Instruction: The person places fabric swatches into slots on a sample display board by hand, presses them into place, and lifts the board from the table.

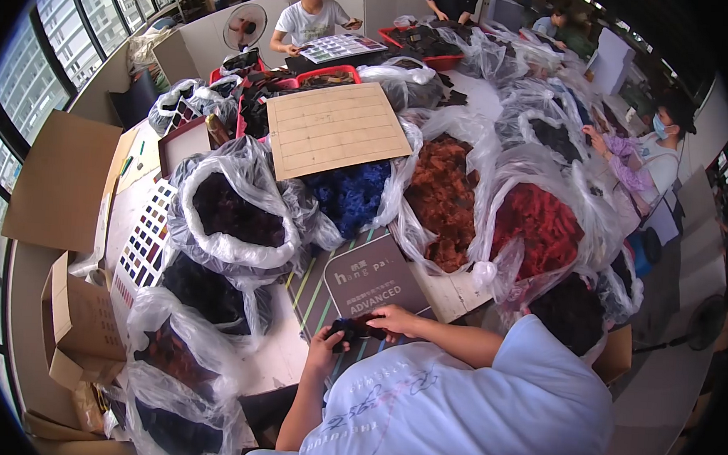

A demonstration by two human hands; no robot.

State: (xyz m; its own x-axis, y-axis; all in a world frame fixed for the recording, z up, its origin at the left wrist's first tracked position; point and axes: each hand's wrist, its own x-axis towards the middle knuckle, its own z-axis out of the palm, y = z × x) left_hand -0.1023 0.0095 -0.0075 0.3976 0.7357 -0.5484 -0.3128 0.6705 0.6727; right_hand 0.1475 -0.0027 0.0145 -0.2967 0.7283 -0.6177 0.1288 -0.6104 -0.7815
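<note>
Dark pieces of material (358,327) are held between my two hands, over the front edge of a grey printed box (373,282). My left hand (323,346) is closed on the left end of the dark pieces. On their right end, my right hand (393,321) has its fingers bent round a dark reddish part. Beyond the box stand open plastic bags with blue material (348,195), orange-brown material (442,201) and red material (539,230). A bag of dark maroon material (236,211) is to the left.
A cardboard sheet (337,130) lies over the blue material. At the left are a colour swatch chart (145,235) and a cardboard box (83,319). Several people work around the far side and right, one holding a swatch board (341,48). Red trays (441,61) stand farther back.
</note>
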